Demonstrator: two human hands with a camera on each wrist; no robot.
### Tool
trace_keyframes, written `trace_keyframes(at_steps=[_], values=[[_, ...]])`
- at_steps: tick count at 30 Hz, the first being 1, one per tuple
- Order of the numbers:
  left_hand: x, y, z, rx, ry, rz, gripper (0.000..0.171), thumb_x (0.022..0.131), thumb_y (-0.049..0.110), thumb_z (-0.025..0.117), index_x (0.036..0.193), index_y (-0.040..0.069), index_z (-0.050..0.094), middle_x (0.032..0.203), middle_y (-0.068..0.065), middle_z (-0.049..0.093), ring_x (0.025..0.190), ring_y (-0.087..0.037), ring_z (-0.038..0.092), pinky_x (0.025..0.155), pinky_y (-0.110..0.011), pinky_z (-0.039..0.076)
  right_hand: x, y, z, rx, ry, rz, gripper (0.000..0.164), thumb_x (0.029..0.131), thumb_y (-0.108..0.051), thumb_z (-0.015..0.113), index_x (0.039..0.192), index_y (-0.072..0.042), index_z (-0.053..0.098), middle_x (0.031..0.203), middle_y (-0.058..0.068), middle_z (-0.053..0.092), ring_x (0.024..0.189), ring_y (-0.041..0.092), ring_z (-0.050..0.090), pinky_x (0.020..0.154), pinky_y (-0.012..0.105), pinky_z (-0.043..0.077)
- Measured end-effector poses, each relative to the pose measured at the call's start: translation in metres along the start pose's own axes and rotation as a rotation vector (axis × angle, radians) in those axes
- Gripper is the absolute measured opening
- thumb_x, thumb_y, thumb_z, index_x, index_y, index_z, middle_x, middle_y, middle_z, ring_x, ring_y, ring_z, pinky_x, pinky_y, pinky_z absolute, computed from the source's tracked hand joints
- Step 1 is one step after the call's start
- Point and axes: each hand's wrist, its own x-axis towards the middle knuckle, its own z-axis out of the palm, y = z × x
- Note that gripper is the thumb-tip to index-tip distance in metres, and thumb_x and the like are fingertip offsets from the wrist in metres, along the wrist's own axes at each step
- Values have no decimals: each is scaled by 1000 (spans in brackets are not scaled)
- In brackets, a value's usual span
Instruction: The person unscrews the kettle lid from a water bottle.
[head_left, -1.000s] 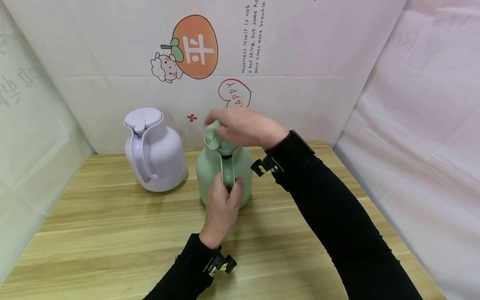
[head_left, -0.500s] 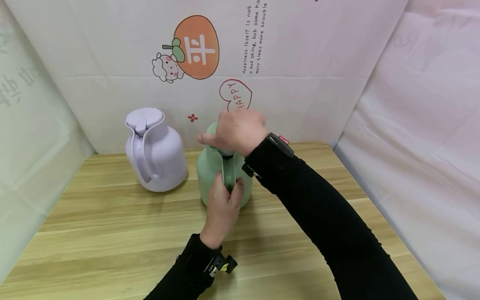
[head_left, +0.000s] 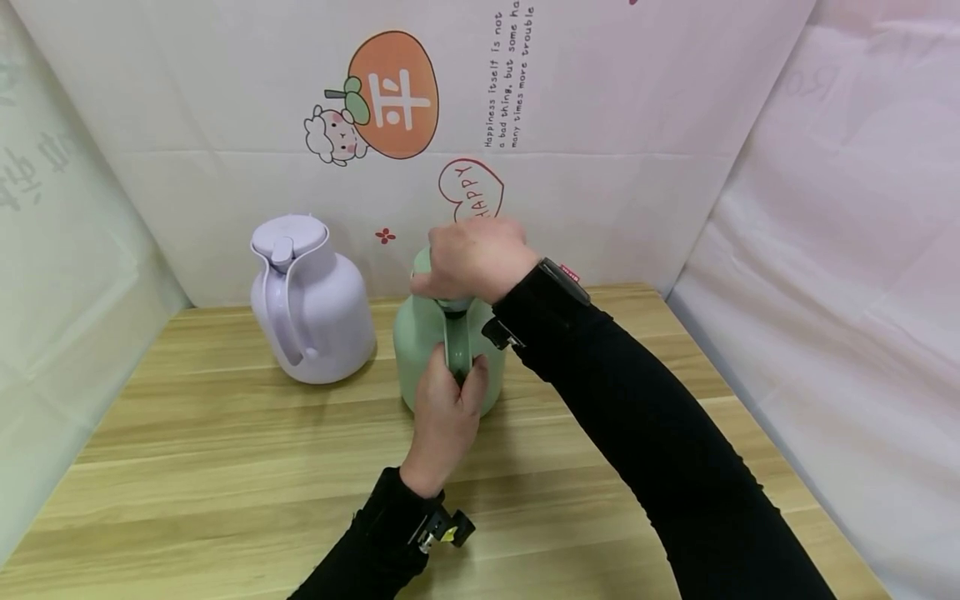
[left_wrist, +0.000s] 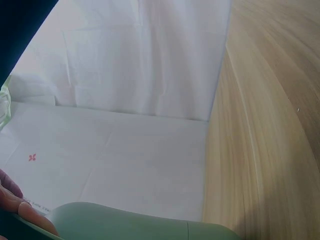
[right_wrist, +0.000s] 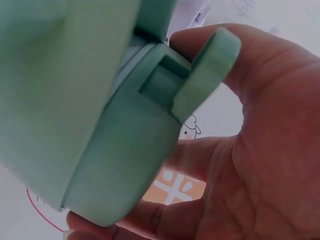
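A green thermos jug (head_left: pixel 411 358) stands upright on the wooden table, its handle (head_left: pixel 457 346) facing me. My left hand (head_left: pixel 442 412) grips the lower part of that handle, thumb showing on top. My right hand (head_left: pixel 480 257) is over the jug's mouth and hides most of the top in the head view. From the right wrist, the fingers and thumb curl round the sides of the green lid (right_wrist: pixel 127 145), which sits at the jug's mouth with a pale band at its edge. The lid's lever tab (right_wrist: pixel 207 70) sticks up toward the palm.
To the left stands a lavender thermos jug (head_left: pixel 337 308), lid on and handle turned toward me. A printed white cloth (head_left: pixel 600 167) hangs right behind the table (head_left: pixel 225 467), and more white cloth (head_left: pixel 847 250) closes in the right side.
My right hand has come down from above the lid and its fingers have curled round it; the thumb has drawn in. The left hand and both jugs stay in place.
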Motion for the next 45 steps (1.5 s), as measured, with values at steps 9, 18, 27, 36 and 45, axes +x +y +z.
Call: trace_keyframes(at_steps=[9,18,27,36,45], values=[[0,0,0,-25,-10,-18,24,109,17,52,90,8,39,68,2,28,57,-9,22,61,-26,27,-1,5,7,48,39,-60,35,94,-53,58,107,-20,56,88,-1,56,87,20,59,65,37,47],[-1,0,0,-43,-14,-20,23,109,17,52,91,10,39,67,2,29,56,-9,23,61,-26,28,-3,7,13,55,62,-50,64,95,-67,58,142,-24,51,89,1,54,88,20,57,64,34,44],[1,-3,0,-57,-11,15,28,110,19,52,86,11,38,62,2,29,52,-11,22,56,-27,27,-3,16,7,180,146,-57,59,92,-59,58,136,-20,52,89,4,54,83,22,56,64,35,40],[0,-1,0,-34,9,14,20,108,19,53,93,10,44,67,1,34,56,-11,29,58,-26,31,-3,37,1,380,217,-85,78,96,-64,55,157,-19,38,118,4,62,104,23,58,87,39,47],[2,-3,1,-38,15,12,20,108,21,54,94,10,44,68,1,36,57,-12,33,58,-26,33,-5,66,5,712,202,-59,81,95,-68,54,163,-31,29,138,3,56,103,25,63,87,41,52]])
